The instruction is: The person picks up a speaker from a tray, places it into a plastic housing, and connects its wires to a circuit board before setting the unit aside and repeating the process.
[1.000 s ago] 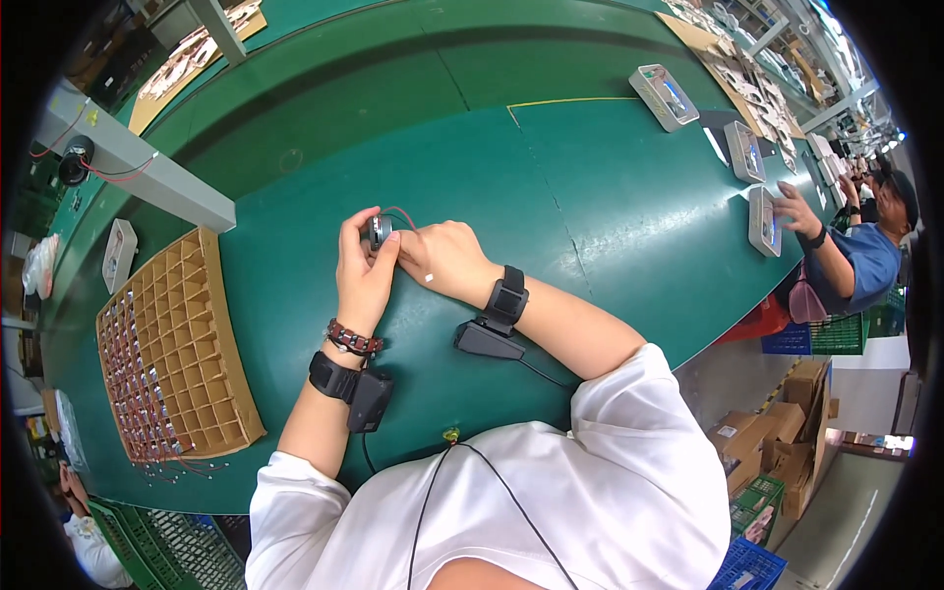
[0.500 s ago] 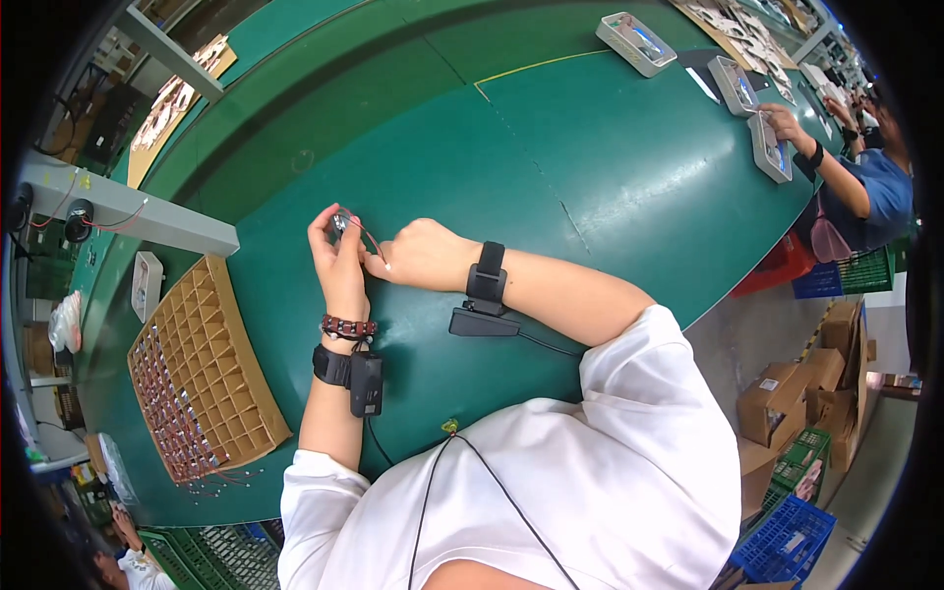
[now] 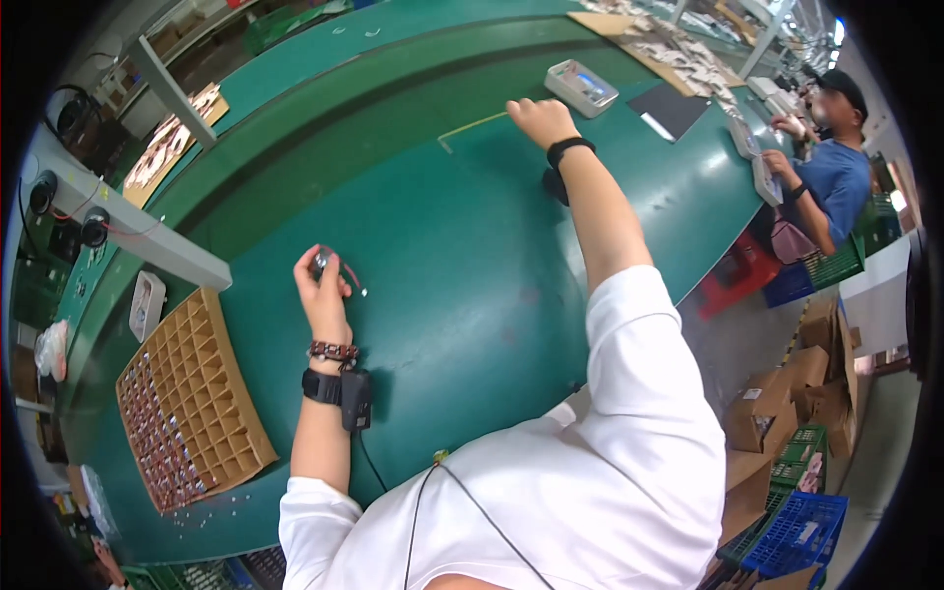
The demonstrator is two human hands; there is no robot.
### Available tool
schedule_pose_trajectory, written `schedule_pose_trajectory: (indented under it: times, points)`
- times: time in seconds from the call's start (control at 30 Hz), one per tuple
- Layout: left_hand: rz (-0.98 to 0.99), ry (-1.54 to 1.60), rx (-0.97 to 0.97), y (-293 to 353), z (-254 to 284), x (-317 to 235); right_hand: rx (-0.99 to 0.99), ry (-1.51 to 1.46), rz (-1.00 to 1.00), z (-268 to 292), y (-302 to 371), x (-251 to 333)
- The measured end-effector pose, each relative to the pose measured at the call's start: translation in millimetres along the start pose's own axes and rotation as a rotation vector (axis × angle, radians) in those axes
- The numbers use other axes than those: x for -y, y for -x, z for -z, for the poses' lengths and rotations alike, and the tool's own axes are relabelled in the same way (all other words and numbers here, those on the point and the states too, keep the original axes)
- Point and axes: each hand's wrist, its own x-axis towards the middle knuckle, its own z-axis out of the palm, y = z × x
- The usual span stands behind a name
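My left hand (image 3: 323, 292) is closed in a pinch above the green tabletop, left of its middle. Between its fingertips sits a small dark round part with a red wire (image 3: 320, 261), whose thin lead ends in a white plug and hangs to the right. My right hand (image 3: 543, 122) reaches far forward with its back toward me, just left of a white tray (image 3: 582, 88) with a bluish item inside. The fingers are bent away from view, so whether they hold anything is hidden.
A cardboard divider box (image 3: 211, 383) at the left carries several wired parts in its left cells. A grey post (image 3: 147, 221) stands behind it, beside a small white tray (image 3: 147, 305). A co-worker in blue (image 3: 841, 187) handles trays at the far right. A dark sheet (image 3: 669, 108) lies there.
My right hand has left my left hand and swung far forward to beside the white tray. My left hand keeps the wired part, now slightly lower in view. The whole view has shifted.
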Motion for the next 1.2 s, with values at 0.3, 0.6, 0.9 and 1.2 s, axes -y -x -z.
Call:
schedule_pose_trajectory:
  times: [0.3, 0.6, 0.9, 1.2]
  points:
    - [-0.003, -0.051, -0.011, -7.0, 1.6, -2.6, -0.220, 0.077, -0.268, 18.3, 19.5, -21.9]
    - [-0.012, -0.109, 0.066, -7.1, 4.2, 0.4, -0.283, -0.277, -0.042, 56.8, -8.7, 65.8]
    - [0.004, -0.133, 0.094, -0.4, -0.2, -5.4, 0.053, -0.374, 0.261, 68.8, -12.0, 87.8]
    - [0.008, -0.148, 0.113, -2.5, -0.1, -6.5, 0.169, -0.351, 0.261, 57.6, -8.0, 84.3]
